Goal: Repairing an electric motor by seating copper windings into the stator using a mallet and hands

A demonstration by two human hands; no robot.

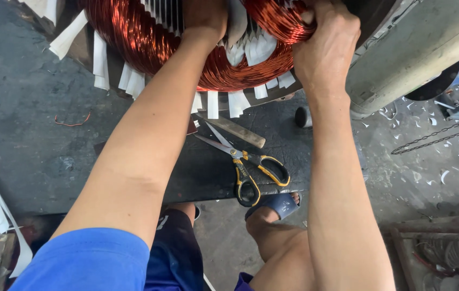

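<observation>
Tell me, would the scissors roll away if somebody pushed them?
Probably not. The scissors lie flat and open on the dark bench, so they would likely slide or spin. Their metal blades look stiff. The looped handles jut past the bench edge, so a push that way might tip them off.

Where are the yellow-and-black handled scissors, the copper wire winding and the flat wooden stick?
Yellow-and-black handled scissors (242, 160), head view, on the pivot.
Copper wire winding (132, 32), head view, on the left coil bundle.
Flat wooden stick (240, 131), head view, mid-length.

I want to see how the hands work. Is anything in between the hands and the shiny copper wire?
Nothing visible is. The left hand and the right hand are already on the copper winding, among white paper strips. The scissors lie lower on the bench, out of the way.
</observation>
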